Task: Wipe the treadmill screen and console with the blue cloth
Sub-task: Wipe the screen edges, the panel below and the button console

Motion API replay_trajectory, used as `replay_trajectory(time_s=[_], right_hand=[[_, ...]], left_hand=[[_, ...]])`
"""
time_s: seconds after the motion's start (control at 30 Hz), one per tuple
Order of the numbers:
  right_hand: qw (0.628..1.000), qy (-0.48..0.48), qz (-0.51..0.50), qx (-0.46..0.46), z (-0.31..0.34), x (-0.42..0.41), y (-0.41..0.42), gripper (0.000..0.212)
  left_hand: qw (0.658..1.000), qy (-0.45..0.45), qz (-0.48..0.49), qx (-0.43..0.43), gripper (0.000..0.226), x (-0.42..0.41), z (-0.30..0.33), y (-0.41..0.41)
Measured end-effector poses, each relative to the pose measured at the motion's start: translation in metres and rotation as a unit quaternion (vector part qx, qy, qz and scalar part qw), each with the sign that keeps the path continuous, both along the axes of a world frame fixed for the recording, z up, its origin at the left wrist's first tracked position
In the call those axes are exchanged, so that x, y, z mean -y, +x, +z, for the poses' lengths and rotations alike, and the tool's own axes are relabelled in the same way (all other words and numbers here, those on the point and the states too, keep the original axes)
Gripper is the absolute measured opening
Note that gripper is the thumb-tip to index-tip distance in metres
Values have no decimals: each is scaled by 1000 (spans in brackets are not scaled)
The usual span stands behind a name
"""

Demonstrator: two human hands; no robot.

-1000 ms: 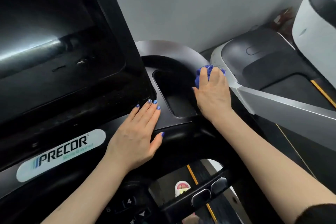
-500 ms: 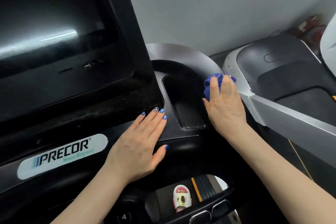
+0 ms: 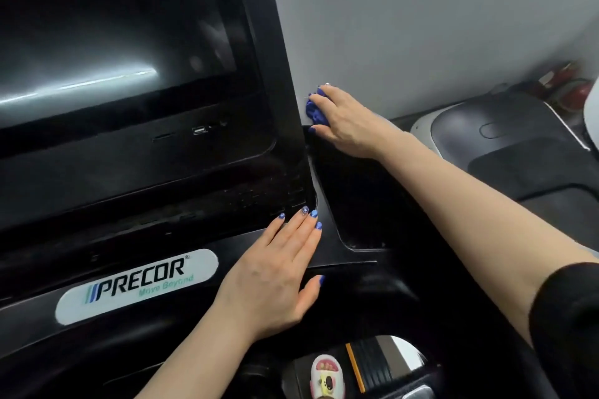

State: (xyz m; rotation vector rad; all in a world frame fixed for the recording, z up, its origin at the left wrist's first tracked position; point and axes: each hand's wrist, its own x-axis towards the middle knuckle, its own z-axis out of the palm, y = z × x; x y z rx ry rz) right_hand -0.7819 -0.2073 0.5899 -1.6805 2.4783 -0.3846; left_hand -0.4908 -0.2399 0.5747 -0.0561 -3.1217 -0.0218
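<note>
Blue cloth (image 3: 313, 111) bunched under the right hand (image 3: 345, 126), at the right outer edge of the screen (image 3: 113, 52) frame, just above the console (image 3: 343, 256) tray; only its left part shows past the fingers. Right hand curls round the cloth, pressing it to the frame edge. Left hand (image 3: 275, 272) lies flat on the console, fingers straight and together, thumb out, beside the Precor badge (image 3: 136, 285).

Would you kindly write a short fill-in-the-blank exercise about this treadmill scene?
1. The right hand presses a crumpled ____ cloth against the black screen frame's edge.
2. The left hand rests ____ on the black console.
3. The white oval badge reads ____.
Answers: blue; flat; PRECOR
</note>
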Motion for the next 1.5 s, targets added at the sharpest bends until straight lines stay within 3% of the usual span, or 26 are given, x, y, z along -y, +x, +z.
replay_trajectory(time_s=[0.1,0.27,0.4,0.47,0.57,0.67,0.73,0.9,1.1,1.27,1.37,1.5], right_hand=[[999,6,28,23,2,-1,-1,56],[999,17,-43,28,5,-36,18,48],[985,56,-155,57,27,-71,42,39],[981,5,-184,65,45,-87,68,43],[967,-140,-197,77,80,-106,134,52],[954,-258,-141,64,116,-119,222,62],[947,-296,-105,62,140,-125,285,72],[946,-290,-27,140,175,-139,418,93],[954,-262,14,144,185,-146,519,101],[945,-228,37,232,192,-157,560,110],[907,-286,2,311,202,-161,571,86],[886,-381,-74,255,205,-159,572,41]], left_hand=[[1000,4,-1,1,67,0,0,0],[999,31,9,43,68,1,7,-1],[989,125,51,67,60,-5,29,5],[975,208,79,22,47,-12,44,21],[913,367,158,-85,35,-22,76,58],[800,520,246,-172,27,-27,119,104],[742,588,254,-196,24,-28,147,138],[662,691,215,-193,35,-39,189,238],[676,688,188,-188,21,-54,214,350],[661,688,210,-213,12,-62,218,404],[652,689,220,-228,12,-62,222,423],[665,673,211,-245,18,-61,225,433]])
